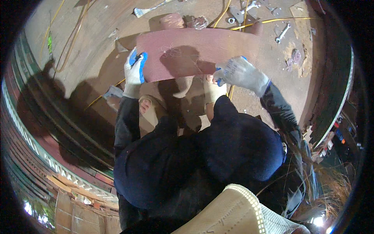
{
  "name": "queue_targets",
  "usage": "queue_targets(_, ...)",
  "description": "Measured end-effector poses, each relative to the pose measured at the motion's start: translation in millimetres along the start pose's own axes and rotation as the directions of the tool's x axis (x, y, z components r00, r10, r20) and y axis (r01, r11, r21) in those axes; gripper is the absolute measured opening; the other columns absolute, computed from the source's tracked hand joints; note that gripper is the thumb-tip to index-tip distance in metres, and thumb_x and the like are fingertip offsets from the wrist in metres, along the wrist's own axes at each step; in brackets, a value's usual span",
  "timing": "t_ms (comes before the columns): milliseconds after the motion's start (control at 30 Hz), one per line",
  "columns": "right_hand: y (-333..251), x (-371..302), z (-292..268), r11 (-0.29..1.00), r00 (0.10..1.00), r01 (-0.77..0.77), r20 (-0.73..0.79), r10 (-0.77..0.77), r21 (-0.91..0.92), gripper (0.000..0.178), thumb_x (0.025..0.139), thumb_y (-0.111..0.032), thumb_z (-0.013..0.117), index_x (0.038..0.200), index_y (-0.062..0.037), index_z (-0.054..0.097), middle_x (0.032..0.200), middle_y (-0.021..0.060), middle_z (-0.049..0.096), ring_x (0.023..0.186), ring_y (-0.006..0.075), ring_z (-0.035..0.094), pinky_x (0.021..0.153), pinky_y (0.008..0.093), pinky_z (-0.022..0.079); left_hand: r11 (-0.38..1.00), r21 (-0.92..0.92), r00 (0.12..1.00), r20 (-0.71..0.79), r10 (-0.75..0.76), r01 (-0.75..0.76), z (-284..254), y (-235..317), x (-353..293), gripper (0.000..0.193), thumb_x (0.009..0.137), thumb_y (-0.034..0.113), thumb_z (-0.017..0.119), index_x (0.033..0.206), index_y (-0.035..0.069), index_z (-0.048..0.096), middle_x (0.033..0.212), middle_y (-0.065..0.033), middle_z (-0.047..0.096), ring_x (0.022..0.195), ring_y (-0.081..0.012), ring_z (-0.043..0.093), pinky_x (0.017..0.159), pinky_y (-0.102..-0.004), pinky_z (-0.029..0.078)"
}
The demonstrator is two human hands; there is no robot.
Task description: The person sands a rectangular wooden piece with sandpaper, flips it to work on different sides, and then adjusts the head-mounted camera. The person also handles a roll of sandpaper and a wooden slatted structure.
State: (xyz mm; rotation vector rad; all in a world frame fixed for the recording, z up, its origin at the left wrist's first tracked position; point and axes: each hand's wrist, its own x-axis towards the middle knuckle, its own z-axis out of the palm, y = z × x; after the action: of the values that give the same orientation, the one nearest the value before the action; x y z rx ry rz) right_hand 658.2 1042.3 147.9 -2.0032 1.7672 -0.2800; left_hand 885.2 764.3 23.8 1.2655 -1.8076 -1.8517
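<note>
A wide reddish-brown sheet (230, 46), with loose threads on its surface, spans the space in front of my feet. My left hand (135, 68), in a white glove with blue fingertips, is closed on its left edge. At the sheet's lower right edge is my right hand (237, 74), gloved the same way. Its fingers are curled into a pinch; whether they grip the sheet's edge, a thread or something else is hidden. Shadow falls across the middle of the sheet.
A paintbrush-like tool (150, 8) lies beyond the sheet. Wrenches (283, 33) and a yellow cord (272, 20) are at the far right. Reddish lumps (172, 21) sit behind the sheet. Dark ribbed edging (50, 113) runs along the left.
</note>
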Motion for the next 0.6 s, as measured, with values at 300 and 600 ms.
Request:
queue_targets(300,42.1,109.9,27.6,0.793,0.084,-0.269,0.833,-0.547,0.547,0.021,0.081,-0.022,0.061,0.095,-0.0069,0.066,0.083,0.0014,0.065,0.070,0.0104,0.053,0.066,0.0319,0.047,0.986,-0.152,0.993,0.090,0.080,-0.065,-0.2,8.3,4.5,0.042,0.083,0.008,0.062,0.123,-0.002,0.051,0.113,-0.0057,0.059,0.100,-0.0137,0.055,0.089,-0.0277,0.043)
queue_targets(600,30.7,189.3,0.3,0.884,0.898,0.363,0.141,-0.416,0.294,0.020,0.077,-0.019,0.061,0.095,-0.0092,0.060,0.092,0.0098,0.062,0.088,0.0278,0.059,0.077,0.0381,0.046,0.938,-0.313,0.988,0.083,-0.131,0.151,2.1,-9.0,-4.3,0.038,0.084,0.005,0.060,0.121,-0.001,0.052,0.106,-0.0042,0.061,0.091,-0.0116,0.058,0.082,-0.0250,0.047)
